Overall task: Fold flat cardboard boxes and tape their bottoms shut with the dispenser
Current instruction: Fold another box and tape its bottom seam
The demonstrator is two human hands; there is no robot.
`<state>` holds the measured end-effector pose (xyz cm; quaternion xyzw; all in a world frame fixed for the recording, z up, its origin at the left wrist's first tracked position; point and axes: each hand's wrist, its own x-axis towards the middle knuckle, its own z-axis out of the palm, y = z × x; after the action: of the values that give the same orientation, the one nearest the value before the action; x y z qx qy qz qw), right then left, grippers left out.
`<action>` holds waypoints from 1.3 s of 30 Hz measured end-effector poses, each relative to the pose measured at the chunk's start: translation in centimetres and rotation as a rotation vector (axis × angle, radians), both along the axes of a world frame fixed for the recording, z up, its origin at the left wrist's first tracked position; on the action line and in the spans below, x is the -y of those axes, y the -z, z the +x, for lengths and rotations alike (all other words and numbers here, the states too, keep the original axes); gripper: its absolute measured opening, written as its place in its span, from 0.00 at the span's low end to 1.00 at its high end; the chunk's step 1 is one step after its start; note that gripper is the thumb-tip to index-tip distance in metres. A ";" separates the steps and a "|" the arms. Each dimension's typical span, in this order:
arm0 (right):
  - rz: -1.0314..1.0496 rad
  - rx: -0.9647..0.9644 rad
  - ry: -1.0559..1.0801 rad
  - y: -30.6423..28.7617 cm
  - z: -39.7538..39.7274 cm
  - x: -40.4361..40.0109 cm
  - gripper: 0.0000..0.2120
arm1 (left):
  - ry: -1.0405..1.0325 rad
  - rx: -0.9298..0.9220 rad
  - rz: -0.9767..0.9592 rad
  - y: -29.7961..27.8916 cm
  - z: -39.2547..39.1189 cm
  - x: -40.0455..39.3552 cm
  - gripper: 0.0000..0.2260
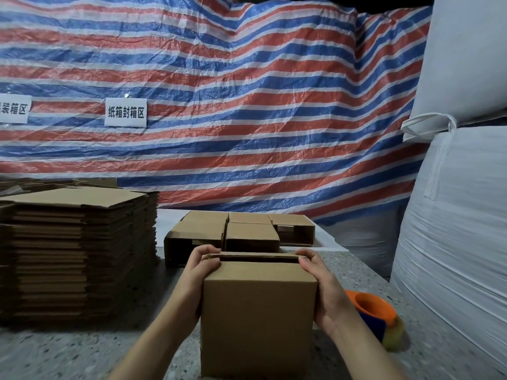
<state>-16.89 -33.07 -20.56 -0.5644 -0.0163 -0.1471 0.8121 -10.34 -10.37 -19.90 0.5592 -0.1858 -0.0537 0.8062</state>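
Note:
A brown cardboard box [258, 314] stands upright on the speckled table [82, 352] in front of me. Its top flaps are folded in, with a dark slit between them. My left hand [199, 272] grips the box's upper left corner, fingers curled over the flap edge. My right hand [323, 286] holds the upper right side, with the fingers pressing on the top flap. An orange and blue tape dispenser [375, 316] with a clear tape roll lies on the table just right of my right hand.
A tall stack of flat cardboard boxes [79, 253] fills the table's left. Three folded boxes [241, 231] lie behind the held one. Big white sacks [461, 215] rise at the right. A striped tarp [247, 105] hangs behind.

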 end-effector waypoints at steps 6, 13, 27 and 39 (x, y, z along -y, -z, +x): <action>-0.023 0.009 0.056 0.3 0.2 -0.1 0.09 | -0.068 -0.018 0.007 0.2 0.2 0.2 0.02; -0.026 0.017 0.105 0.5 0.1 -0.5 0.14 | -0.076 -0.036 0.034 0.1 -0.1 0.5 0.03; -0.058 0.016 0.150 0.3 -0.1 -1.0 0.16 | -0.128 -0.050 0.101 -0.2 -0.8 0.8 0.05; -0.082 0.009 0.197 -0.1 -0.3 -1.2 0.09 | -0.043 -0.012 0.405 -3.4 0.3 -0.4 0.17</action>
<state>-17.22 -31.85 -20.48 -0.5953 0.0298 -0.2281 0.7699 -10.02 -9.93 -16.52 0.7134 -0.1542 -0.0762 0.6793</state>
